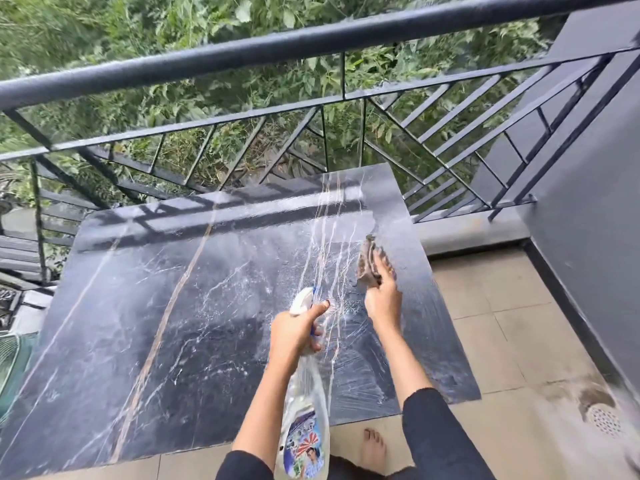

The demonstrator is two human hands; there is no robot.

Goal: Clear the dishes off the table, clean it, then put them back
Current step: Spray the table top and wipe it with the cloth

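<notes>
Gripping the neck of a clear spray bottle (304,403), the left hand (294,329) is hovering above the near edge of the black marble table (138,306). Its fingers are curling round the trigger, the thumb is lying along the white nozzle, and the labelled body is hanging down past the edge. The right hand (382,294) is pinching a crumpled grey-brown cloth (366,263), fingers stretched forward beside it, and pressing it onto the top near the right edge. Wet streaks (329,237) are running across the marble between both hands and the far edge.
</notes>
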